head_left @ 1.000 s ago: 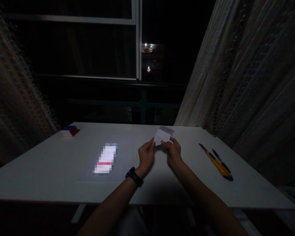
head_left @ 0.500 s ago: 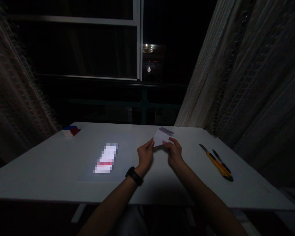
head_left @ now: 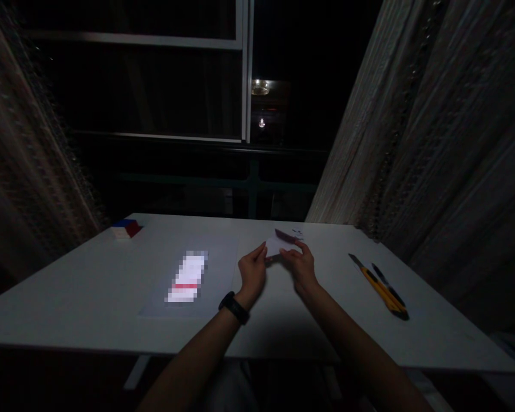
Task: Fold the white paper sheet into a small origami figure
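Note:
A small folded piece of white paper (head_left: 275,246) is held just above the table between my two hands. Its far part stands up as a darker flap (head_left: 285,235). My left hand (head_left: 253,268), with a black band on the wrist, pinches the paper's left edge. On the right side, the thumb and fingers of my right hand (head_left: 301,264) grip the paper near the fold. Behind the paper, some small dark marks (head_left: 297,232) show on a pale patch; what they belong to is too dim to tell.
On the white table (head_left: 90,297), a lit phone (head_left: 186,277) with a blurred screen rests on a paper sheet (head_left: 217,297). A colored puzzle cube (head_left: 126,228) sits far left. To the right lie a yellow utility knife (head_left: 380,289), blade exposed, and a dark pen (head_left: 388,284). Curtains flank a dark window.
The paper has tilted flatter and dropped slightly, and its far flap now stands up more. Dark marks behind it have come into view. Both hands keep their hold.

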{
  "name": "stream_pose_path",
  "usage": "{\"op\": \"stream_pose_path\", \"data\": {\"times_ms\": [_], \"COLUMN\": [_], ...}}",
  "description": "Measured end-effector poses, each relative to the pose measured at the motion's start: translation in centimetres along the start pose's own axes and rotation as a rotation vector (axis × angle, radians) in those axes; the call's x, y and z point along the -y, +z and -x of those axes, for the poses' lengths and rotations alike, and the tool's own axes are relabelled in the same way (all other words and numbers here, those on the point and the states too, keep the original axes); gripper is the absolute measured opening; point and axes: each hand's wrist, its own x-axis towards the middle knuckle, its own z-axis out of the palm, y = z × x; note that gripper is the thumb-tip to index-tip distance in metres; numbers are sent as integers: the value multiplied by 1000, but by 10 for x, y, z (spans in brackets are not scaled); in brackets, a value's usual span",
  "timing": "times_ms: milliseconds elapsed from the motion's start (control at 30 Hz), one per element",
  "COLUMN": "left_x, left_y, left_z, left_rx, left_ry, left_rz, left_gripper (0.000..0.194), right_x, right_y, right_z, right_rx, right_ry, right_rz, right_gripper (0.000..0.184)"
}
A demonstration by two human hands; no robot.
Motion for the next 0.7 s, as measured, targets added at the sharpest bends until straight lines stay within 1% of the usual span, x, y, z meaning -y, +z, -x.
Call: {"op": "stream_pose_path", "data": {"times_ms": [67, 167, 267, 367, 433, 533, 600, 633, 700], "left_x": [-1, -3, -4, -3, -2, 1, 3, 3, 3], "left_y": [0, 0, 3, 3, -1, -14, -21, -24, -24], "left_z": [0, 1, 4, 4, -1, -13, -21, -24, -26], "left_rx": [11, 34, 45, 40, 11, -71, -139, -154, -144], "left_ry": [-28, -43, -38, -43, -51, -71, -105, -120, -138], "left_rz": [33, 40, 17, 15, 15, 7, 48, 79, 144], "left_gripper": [30, 30, 30, 30, 30, 30, 32, 33, 36], "right_x": [-1, -1, -1, 1, 2, 5, 7, 7, 6], "right_y": [2, 5, 6, 3, -5, -19, -25, -26, -23], "right_z": [2, 5, 5, 1, -5, -18, -24, -24, -21], "right_rx": [43, 2, -49, -60, -91, -205, -240, -232, -154], "right_ry": [8, 23, 50, 44, 28, 24, 34, 41, 83], "right_rz": [43, 52, 7, -11, -26, -50, -59, -53, -32], "right_gripper": [74, 77, 71, 62, 56, 48, 44, 43, 42]}}
